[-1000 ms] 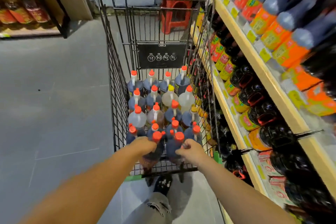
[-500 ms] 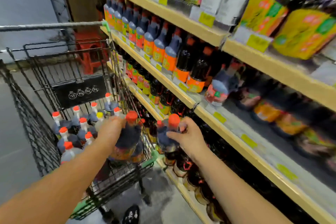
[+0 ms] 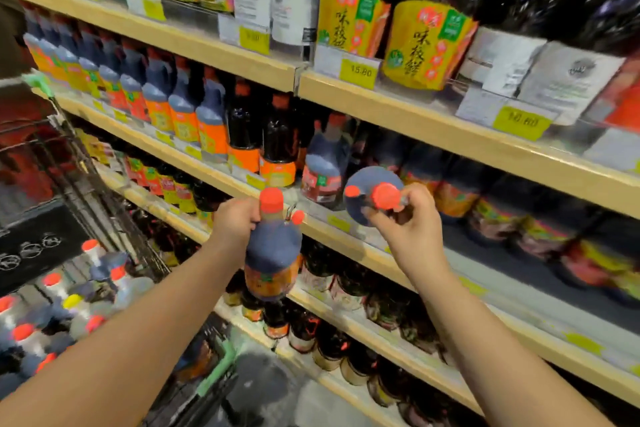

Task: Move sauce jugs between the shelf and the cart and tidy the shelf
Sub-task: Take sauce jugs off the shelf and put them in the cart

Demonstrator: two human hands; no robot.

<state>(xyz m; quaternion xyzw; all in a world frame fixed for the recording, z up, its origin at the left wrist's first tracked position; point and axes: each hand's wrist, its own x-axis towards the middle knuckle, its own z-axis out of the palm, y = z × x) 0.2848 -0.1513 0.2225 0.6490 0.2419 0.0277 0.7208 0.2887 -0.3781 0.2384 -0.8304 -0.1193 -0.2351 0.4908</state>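
This is the stocking step: two sauce jugs are out of the cart and up at the shelf, neither set down yet. The left hand has its fingers wrapped round the neck of one jug, just under the orange cap, and it hangs upright in front of the shelf's front edge. The right hand pinches the other jug by its handle and neck. That jug is tipped so its cap faces outward, and it sits close beside a like jug standing at the front edge.

To my eye the next move is to right the tipped jug, then slide both onto the bare stretch of shelf to the right, labels forward. More jugs wait in the cart.
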